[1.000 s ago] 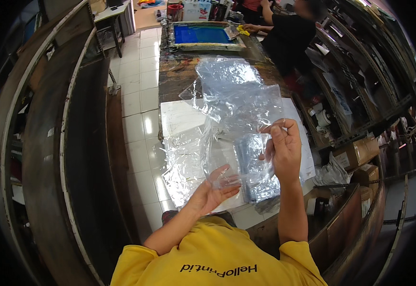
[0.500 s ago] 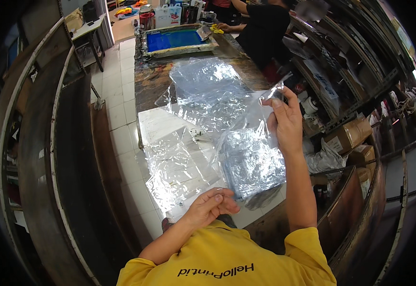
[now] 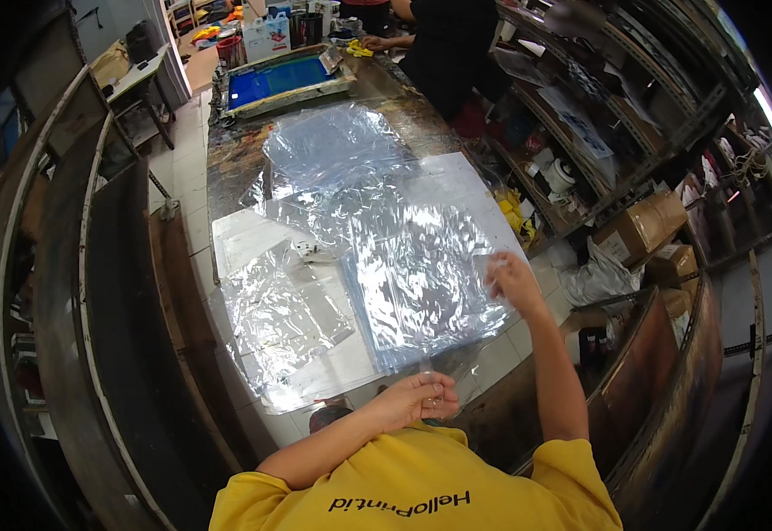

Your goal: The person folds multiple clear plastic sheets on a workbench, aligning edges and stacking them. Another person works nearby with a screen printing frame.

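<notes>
A stack of clear plastic sheets [image 3: 421, 274] lies on the near part of the table, glossy with reflections. My right hand [image 3: 514, 283] is at the stack's right edge, its curled fingers pinching the edge of the top clear sheet; the fingertips are slightly blurred. Close to my body, my left hand [image 3: 417, 400] is closed at the near edge, where thin see-through film [image 3: 461, 363] shows by the fingers. To the left, a single clear sheet [image 3: 284, 319] lies on a white board [image 3: 235, 234]. More clear plastic [image 3: 328, 146] is heaped beyond the stack.
A framed screen with blue ink [image 3: 275, 81] sits at the table's far end, near jars and a white jug [image 3: 266, 35]. A person in black [image 3: 448, 57] stands far right, one hand by a yellow cloth [image 3: 359, 49]. Shelves and cardboard boxes [image 3: 647, 226] line the right; dark panels [image 3: 129, 292] the left.
My right hand has come down and nearer from its raised place, and the sheet it held up now lies over the stack. My left hand has barely moved. The view has shifted right.
</notes>
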The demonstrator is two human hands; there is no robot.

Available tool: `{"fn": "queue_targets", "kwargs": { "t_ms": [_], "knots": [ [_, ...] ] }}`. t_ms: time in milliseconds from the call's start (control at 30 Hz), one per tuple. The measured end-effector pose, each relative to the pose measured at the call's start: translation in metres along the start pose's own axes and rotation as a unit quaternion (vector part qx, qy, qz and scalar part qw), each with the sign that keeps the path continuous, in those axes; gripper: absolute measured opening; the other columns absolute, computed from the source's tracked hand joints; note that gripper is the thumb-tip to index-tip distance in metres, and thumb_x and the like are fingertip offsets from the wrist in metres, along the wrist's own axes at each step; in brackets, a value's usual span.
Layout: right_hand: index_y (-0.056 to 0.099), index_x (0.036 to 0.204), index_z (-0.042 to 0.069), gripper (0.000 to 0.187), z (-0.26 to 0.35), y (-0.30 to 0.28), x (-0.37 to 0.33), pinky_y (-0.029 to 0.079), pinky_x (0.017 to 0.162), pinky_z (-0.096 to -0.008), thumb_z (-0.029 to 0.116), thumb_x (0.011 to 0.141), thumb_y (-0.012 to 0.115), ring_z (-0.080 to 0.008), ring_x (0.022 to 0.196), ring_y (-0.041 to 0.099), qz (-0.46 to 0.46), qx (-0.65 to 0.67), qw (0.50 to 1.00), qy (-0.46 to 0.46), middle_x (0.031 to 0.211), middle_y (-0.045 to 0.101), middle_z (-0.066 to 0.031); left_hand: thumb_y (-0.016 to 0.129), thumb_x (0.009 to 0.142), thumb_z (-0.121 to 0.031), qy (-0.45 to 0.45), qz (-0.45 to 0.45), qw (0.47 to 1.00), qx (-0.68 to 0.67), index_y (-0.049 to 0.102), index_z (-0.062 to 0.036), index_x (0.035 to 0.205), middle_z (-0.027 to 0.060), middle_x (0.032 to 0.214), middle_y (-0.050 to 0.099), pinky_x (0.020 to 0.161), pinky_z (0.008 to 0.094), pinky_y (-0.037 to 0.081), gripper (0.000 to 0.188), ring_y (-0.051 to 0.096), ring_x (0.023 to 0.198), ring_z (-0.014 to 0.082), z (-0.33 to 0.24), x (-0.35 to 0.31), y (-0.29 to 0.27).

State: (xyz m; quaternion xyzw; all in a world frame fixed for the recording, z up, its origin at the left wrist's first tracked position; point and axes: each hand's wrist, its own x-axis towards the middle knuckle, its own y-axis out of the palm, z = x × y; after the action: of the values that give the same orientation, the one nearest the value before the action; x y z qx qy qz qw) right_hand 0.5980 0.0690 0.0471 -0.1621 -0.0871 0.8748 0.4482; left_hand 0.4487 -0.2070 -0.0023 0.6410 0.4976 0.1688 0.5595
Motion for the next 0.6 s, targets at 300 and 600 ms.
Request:
{"fn": "queue_targets", "kwargs": {
  "t_ms": [300, 600],
  "knots": [
    [0.061, 0.099, -0.002, 0.021, -0.071, 0.003, 0.008, 0.05, 0.068, -0.037, 0.017, 0.089, 0.063, -0.0258, 0.07, 0.063, -0.107, -0.23, 0.967, -0.032, 0.076, 0.065, -0.0142, 0.052, 0.101, -0.018, -0.027, -0.039, 0.997, 0.067, 0.048, -0.0016, 0.126, 0.0147, 0.12, 0.061, 0.1, 0.0364, 0.049, 0.03, 0.062, 0.114, 0.0256, 0.027, 0.026, 0.003],
    [0.061, 0.098, -0.001, 0.021, -0.097, -0.001, 0.021, 0.051, 0.074, -0.0397, 0.017, 0.089, 0.061, -0.0299, 0.078, 0.066, -0.134, -0.258, 0.956, -0.031, 0.085, 0.067, -0.0177, 0.059, 0.097, -0.026, 0.029, -0.184, 0.863, 0.469, 0.053, 0.0031, 0.127, 0.013, 0.123, 0.061, 0.1, 0.0303, 0.044, 0.042, 0.056, 0.119, 0.0199, 0.004, -0.022, 0.023]
  ]
}}
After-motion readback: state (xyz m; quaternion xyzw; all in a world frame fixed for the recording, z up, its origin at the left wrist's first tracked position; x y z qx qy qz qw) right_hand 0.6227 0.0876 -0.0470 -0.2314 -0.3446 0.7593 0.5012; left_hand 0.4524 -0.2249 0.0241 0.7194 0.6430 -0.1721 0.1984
